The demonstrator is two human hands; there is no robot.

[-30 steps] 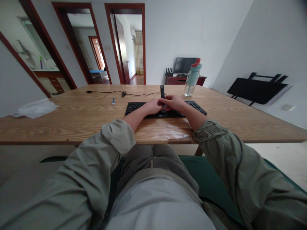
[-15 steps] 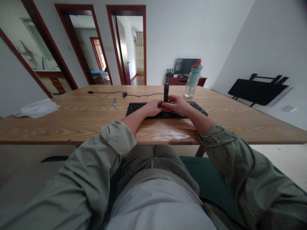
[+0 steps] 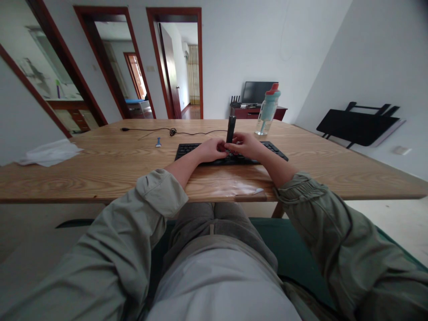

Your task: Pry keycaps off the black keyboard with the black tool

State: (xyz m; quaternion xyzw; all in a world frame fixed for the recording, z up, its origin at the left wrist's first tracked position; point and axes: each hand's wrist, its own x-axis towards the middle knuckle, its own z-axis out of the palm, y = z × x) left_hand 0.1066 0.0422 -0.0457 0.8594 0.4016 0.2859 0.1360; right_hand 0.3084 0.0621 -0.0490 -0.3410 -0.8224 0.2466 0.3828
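1. Head view, centre of the frame: your left hand (image 3: 211,150) and right hand (image 3: 245,145) meet over the black keyboard (image 3: 230,153), fingertips close together.
2. Your right hand pinches the lower end of a dark, slim tool (image 3: 230,129), which stands nearly upright just above the hands. Your left hand's fingers curl in at the tool's base; whether they grip it or something smaller I cannot tell.
3. The keyboard lies flat on the wooden table (image 3: 100,165), in the middle of the frame, under both hands.
4. Just right of the tool, further back, stands a clear water bottle (image 3: 267,111) with a red and teal cap.
5. Left of centre, a thin black cable (image 3: 167,130) runs across the table, with a small blue object (image 3: 158,142) near it.
6. At the far left edge lies a white cloth (image 3: 50,152).
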